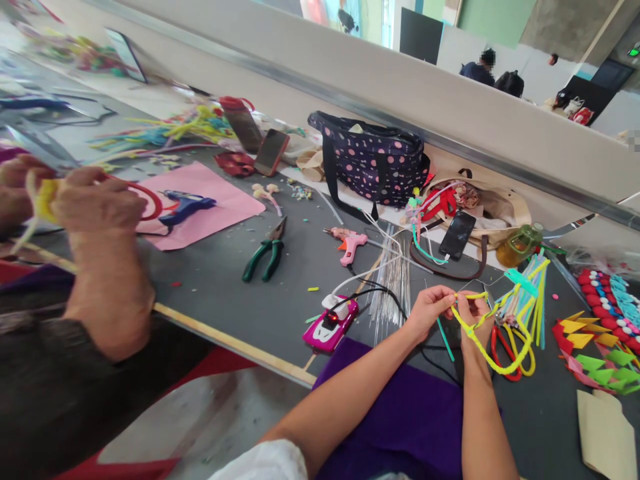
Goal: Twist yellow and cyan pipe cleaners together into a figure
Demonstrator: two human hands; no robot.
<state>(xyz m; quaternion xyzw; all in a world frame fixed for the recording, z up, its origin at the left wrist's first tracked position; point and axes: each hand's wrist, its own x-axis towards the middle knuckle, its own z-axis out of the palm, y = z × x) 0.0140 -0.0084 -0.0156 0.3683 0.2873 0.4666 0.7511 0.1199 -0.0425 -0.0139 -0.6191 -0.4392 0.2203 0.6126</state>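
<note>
My left hand pinches one end of a yellow fuzzy pipe cleaner between thumb and fingers. Close beside it, my right hand is also closed on the pipe cleaner, which is twisted at one spot and hangs in a wide loop to the right. Under that loop lie red-handled scissors or pliers, partly covered. A bundle of pale and coloured pipe cleaners rests just beyond my right hand, with a teal strip over it. Thin silvery wires are spread left of my hands.
A pink glue gun, green-handled pliers and a magenta power strip lie to the left. A co-worker's hands are at far left, near a blue glue gun. Bags, a phone and a bottle stand behind.
</note>
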